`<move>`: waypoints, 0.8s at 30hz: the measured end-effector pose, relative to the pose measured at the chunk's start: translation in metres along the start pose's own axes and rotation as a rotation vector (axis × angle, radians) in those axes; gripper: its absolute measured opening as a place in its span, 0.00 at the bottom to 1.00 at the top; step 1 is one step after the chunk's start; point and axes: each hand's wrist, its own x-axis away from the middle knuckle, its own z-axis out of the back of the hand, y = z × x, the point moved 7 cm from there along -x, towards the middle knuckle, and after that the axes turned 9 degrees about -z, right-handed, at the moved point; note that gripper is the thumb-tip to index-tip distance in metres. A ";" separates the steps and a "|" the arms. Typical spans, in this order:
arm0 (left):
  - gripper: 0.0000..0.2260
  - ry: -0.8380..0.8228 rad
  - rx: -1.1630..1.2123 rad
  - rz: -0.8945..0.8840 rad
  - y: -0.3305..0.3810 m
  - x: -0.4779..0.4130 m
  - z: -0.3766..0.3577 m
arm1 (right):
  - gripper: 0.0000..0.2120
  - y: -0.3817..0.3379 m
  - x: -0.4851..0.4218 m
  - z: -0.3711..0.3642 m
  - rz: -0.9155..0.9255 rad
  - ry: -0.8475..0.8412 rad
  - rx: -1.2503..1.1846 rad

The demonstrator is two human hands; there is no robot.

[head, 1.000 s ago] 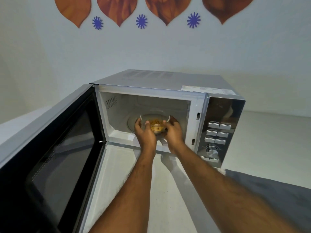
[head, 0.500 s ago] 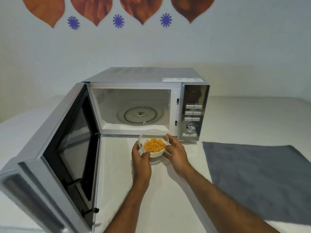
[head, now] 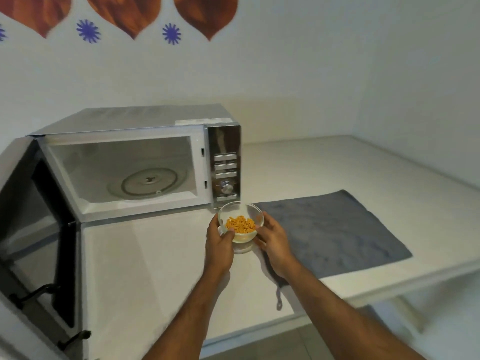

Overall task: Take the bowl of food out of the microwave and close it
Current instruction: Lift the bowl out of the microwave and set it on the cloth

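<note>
The bowl (head: 241, 224) is a small clear glass one, held in the air in front of the microwave's control panel (head: 225, 175), above the table (head: 145, 255) and just beside the near corner of the grey mat (head: 332, 229). It looks rigid and smooth, so likely slippery and breakable if dropped; being small, it should be light, though it may be warm from heating. The sides under the rim are the sensible place to hold it, and that is where both hands are. The left hand (head: 219, 246) has its grip curled against the left wall, thumb over the rim; the right hand (head: 275, 240) presses its fingers to the right wall. Each grip is closed on the glass, not spread.

Inside lies a shallow heap of short orange pieces (head: 240, 224), perhaps pasta, filling the bottom only, so spilling seems unlikely unless the bowl tips hard.

The microwave (head: 135, 162) cavity holds only its glass turntable (head: 149, 181). Its door (head: 39, 229) stands wide open at the left, not yet closed.
</note>
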 end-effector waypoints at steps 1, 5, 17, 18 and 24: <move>0.26 -0.026 -0.012 -0.004 -0.001 0.002 -0.015 | 0.17 -0.005 0.003 0.015 0.012 0.028 0.010; 0.25 -0.140 -0.141 -0.060 0.001 0.003 -0.069 | 0.16 -0.022 0.006 0.064 0.051 0.140 0.055; 0.21 -0.313 -0.308 -0.034 -0.012 0.002 -0.162 | 0.16 -0.054 0.001 0.149 0.074 0.324 0.167; 0.21 -0.315 -0.320 -0.037 -0.014 0.002 -0.162 | 0.15 -0.053 0.001 0.152 0.065 0.319 0.177; 0.28 -0.325 -0.363 -0.039 -0.012 0.001 -0.149 | 0.26 -0.056 0.000 0.163 0.026 0.350 0.290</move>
